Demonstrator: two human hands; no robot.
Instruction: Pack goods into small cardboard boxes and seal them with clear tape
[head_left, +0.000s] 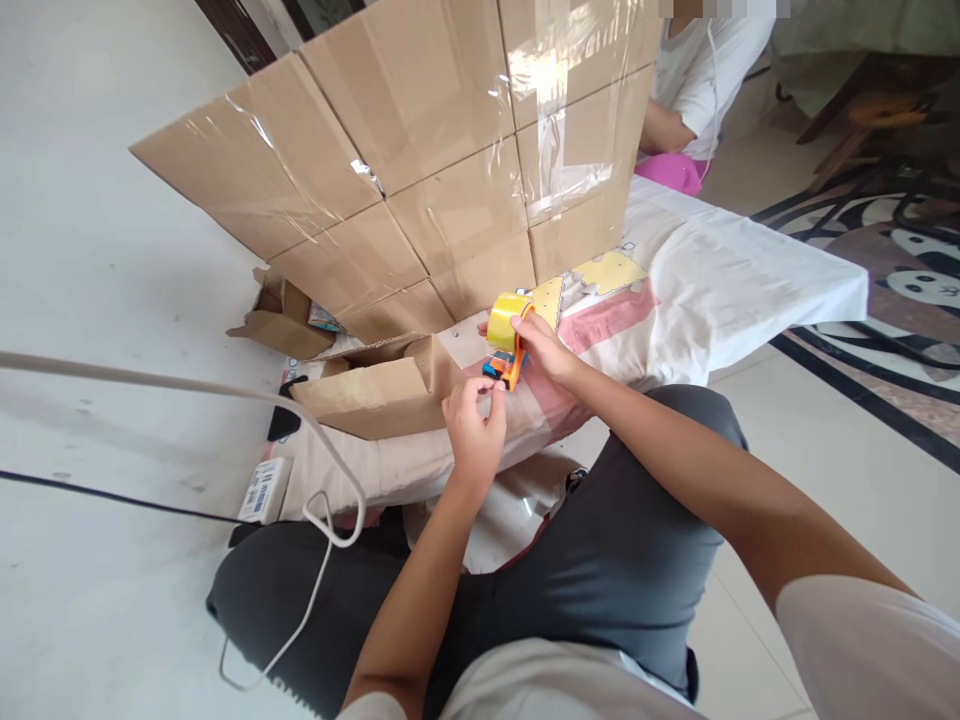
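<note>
A tape dispenser [515, 372] with an orange and blue frame carries a yellow roll of tape [510, 322]. My right hand [546, 345] is wrapped round its orange side and holds it above the near edge of the cloth-covered table. Close below, my left hand [476, 418] is closed in a pinch, thumb and fingers at the dispenser's front end. Whatever lies between those fingertips is too small to make out. Behind both hands stands a tall cardboard panel [457, 225] of several sections, joined with shiny clear tape.
An open cardboard box [371, 395] sits left of my hands, with a smaller box [281, 325] behind it. White cloth [757, 270] covers the table. A white cable [187, 378] loops in from the left wall. Another person [697, 90] sits beyond the panel at right.
</note>
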